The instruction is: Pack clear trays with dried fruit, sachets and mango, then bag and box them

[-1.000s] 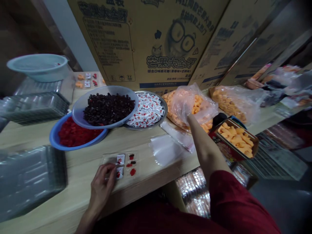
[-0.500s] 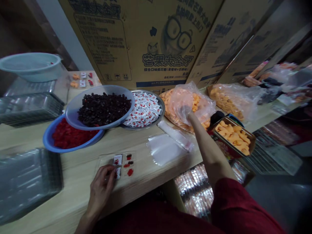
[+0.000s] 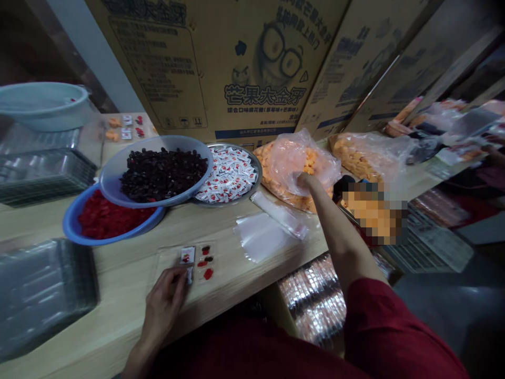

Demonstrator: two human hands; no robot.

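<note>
My left hand (image 3: 168, 292) is at a clear plastic tray (image 3: 161, 258) near the table's front edge. Its fingers are closed at the edge of a small white packet (image 3: 190, 275). Above that lies another white packet (image 3: 187, 255), and red and dark candies (image 3: 208, 273) sit in the compartments on the right. My right arm stretches to a clear bag (image 3: 329, 163) of orange candies. The right hand (image 3: 303, 181) is partly inside this bag, and its fingers are hidden by the plastic and candies.
Behind the tray stand a bowl of dark candies (image 3: 158, 176), a blue basin (image 3: 73, 231) of red candies and a metal dish (image 3: 258, 179) of white packets. Stacked clear trays (image 3: 43, 295) lie at left. Plastic bags (image 3: 260, 239) lie mid-table. Cartons (image 3: 252, 68) line the back.
The whole view has shifted slightly. My right hand stays at the bag of orange candies, and my left hand stays at the tray with its fingers on the packet.
</note>
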